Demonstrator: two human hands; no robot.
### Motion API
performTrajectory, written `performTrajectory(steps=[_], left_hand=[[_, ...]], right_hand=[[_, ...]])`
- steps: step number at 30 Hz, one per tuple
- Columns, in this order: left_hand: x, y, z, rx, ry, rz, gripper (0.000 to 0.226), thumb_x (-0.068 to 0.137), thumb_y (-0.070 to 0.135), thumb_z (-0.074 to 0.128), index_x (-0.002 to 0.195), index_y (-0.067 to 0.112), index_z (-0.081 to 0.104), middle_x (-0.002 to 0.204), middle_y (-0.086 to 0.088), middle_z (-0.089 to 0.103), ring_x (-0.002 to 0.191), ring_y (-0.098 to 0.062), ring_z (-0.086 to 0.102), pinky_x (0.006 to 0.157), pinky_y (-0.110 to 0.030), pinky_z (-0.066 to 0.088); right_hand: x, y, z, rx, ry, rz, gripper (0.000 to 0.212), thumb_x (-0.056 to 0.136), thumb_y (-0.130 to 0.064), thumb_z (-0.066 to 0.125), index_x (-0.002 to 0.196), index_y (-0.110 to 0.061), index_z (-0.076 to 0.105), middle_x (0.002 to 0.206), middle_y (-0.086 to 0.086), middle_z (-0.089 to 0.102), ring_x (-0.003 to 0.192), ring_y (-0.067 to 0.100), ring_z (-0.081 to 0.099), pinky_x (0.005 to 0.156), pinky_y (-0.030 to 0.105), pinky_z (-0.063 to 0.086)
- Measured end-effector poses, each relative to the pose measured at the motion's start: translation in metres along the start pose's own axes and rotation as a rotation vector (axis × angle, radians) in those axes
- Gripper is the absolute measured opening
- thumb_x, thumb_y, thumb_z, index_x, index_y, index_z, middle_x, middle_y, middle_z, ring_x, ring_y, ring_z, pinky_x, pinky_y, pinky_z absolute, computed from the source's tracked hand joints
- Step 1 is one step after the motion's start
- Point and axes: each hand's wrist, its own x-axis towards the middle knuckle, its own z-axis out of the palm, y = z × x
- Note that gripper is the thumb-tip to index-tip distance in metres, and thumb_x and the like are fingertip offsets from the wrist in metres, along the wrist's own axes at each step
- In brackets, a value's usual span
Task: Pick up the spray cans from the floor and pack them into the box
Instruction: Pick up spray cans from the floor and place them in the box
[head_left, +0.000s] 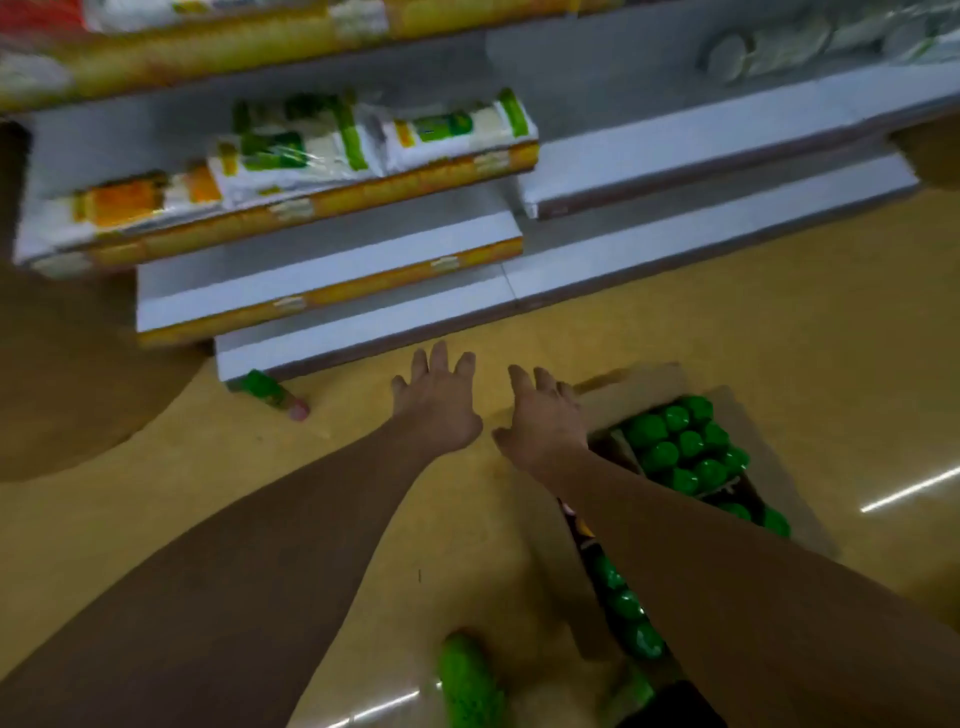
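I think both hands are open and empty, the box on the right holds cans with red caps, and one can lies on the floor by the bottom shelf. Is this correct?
One detail is wrong: the caps of the cans in the box are green, not red, as the head view shows. The rest stands: the left hand and right hand are open and empty, and one can lies on the floor by the bottom shelf.

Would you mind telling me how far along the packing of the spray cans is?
Mostly done: the cardboard box already holds rows of green-capped cans. Nothing is in hand; the left hand and right hand are both open and empty above the floor. Left: one can lying by the shelf base and another near the bottom edge.
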Motion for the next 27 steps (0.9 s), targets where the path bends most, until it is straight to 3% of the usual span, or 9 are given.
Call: performTrajectory(steps=[8,14,24,27], left_hand=[[-0.054,-0.172,0.001,-0.165,0.072,-0.375,0.081,0.083,0.033,0.065,0.151,0.023,0.024,0.16,-0.011,0.015,0.146,-0.037,0.017,0.11,-0.055,0.032],[-0.059,-0.256,0.018,-0.438,0.209,-0.662,0.075,0.085,0.028,0.065,0.15,0.021,0.029,0.154,-0.013,0.029,0.139,-0.035,0.029,0.105,-0.048,0.038],[0.05,-0.401,0.082,-0.553,0.225,-0.86,0.078,0.087,0.031,0.064,0.153,0.022,0.024,0.16,-0.014,0.021,0.144,-0.036,0.023,0.108,-0.051,0.036],[0.091,-0.438,0.111,-0.573,0.245,-0.881,0.077,0.087,0.03,0.064,0.152,0.022,0.024,0.158,-0.014,0.023,0.142,-0.036,0.025,0.107,-0.05,0.036]], right_hand=[[0.014,-0.158,0.057,-0.104,-0.105,-0.232,0.081,0.088,-0.036,0.067,0.154,-0.024,0.021,0.156,0.009,0.027,0.137,0.034,0.032,0.103,0.044,0.038],[0.055,-0.236,0.103,-0.197,-0.194,-0.375,0.08,0.087,-0.036,0.068,0.152,-0.024,0.024,0.152,0.009,0.031,0.133,0.034,0.035,0.1,0.043,0.039],[0.219,-0.348,0.219,-0.387,-0.332,-0.554,0.081,0.086,-0.036,0.069,0.152,-0.026,0.024,0.15,0.008,0.033,0.135,0.033,0.035,0.101,0.045,0.04],[0.273,-0.375,0.261,-0.423,-0.332,-0.606,0.074,0.086,-0.035,0.07,0.148,-0.026,0.031,0.146,0.007,0.038,0.133,0.032,0.037,0.099,0.044,0.04]])
